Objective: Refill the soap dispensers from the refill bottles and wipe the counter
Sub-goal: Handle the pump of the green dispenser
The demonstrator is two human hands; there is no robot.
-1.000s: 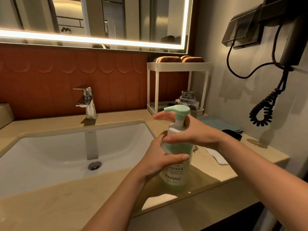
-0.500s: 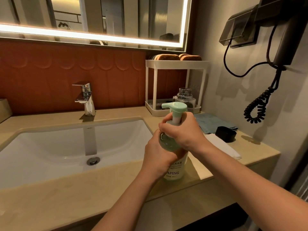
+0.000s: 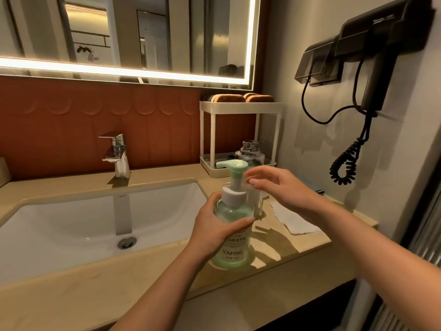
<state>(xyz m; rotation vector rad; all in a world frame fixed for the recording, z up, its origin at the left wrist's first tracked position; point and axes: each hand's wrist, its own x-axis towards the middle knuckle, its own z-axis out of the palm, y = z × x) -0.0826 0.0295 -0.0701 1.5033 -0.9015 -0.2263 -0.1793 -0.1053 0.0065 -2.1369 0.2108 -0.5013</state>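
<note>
One soap dispenser (image 3: 235, 249), pale green with pump head fitted, upright on the beige counter (image 3: 71, 295) just right of the sink (image 3: 71, 218), near its front right corner. Left hand (image 3: 214, 225) wrapped round the dispenser body from the sink side, thumb across the front above the label, fingers hidden behind the bottle. Right hand (image 3: 279, 189) on the far side of the dispenser from the sink, level with the pump neck, fingers loosely spread and gripping nothing; contact with the pump not determinable. One clear item directly behind the dispenser, mostly hidden by it and by the right hand, kind not determinable. One uncapped clear bottle (image 3: 250, 154) beyond the sink's right rear corner, standing before the white two-tier rack (image 3: 241, 108); two brown pads (image 3: 229, 98) on the rack's top shelf. One white cloth (image 3: 296, 220) flat on the counter well right of the sink, partly covered by the right forearm. One chrome faucet (image 3: 118, 156) centred behind the sink; drain (image 3: 127, 242) in its floor. One lit mirror (image 3: 143, 32) above the sink. One black wall-mounted hair dryer (image 3: 379, 68) with coiled cord (image 3: 346, 163), high and far right of the sink.
</note>
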